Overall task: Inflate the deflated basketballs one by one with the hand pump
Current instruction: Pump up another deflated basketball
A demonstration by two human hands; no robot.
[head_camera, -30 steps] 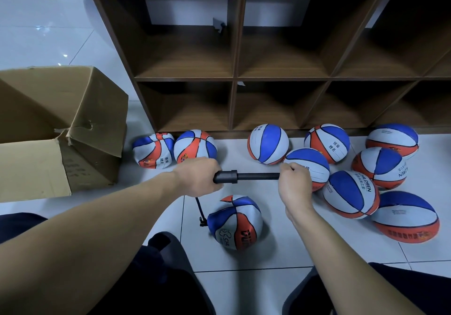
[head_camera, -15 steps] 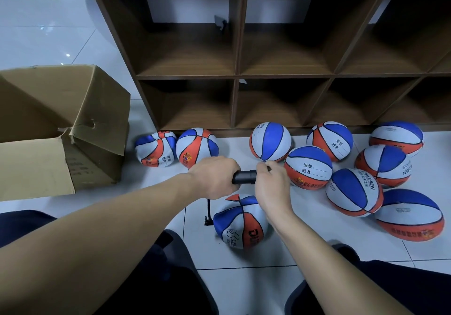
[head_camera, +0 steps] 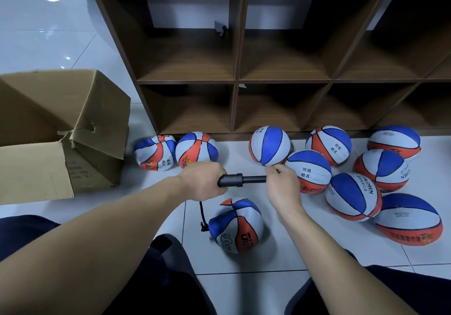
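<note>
Left hand [head_camera: 200, 180] fisted round the black pump [head_camera: 230, 180] barrel, fingers fully curled. Right hand [head_camera: 283, 188] gripping the far end of the shaft, fingers wrapped; handle itself hidden in the fist. Pump horizontal above the floor [head_camera: 256, 290], a short length of smooth shaft showing between the hands. Thin black hose [head_camera: 202, 213] drops from under the left hand to the left side of the deflated basketball [head_camera: 236, 225], which sits on the tile between the knees. That ball: dented, creased on top, red/white/blue pebbled panels with black seams. Two more sagging balls [head_camera: 175, 152] at the shelf's left foot. Seven rounder balls [head_camera: 353, 168] clustered along the shelf's right base. Brown wood cubby shelf [head_camera: 235, 80] behind; open cardboard box [head_camera: 61, 134] on the floor's left edge, flap torn.
</note>
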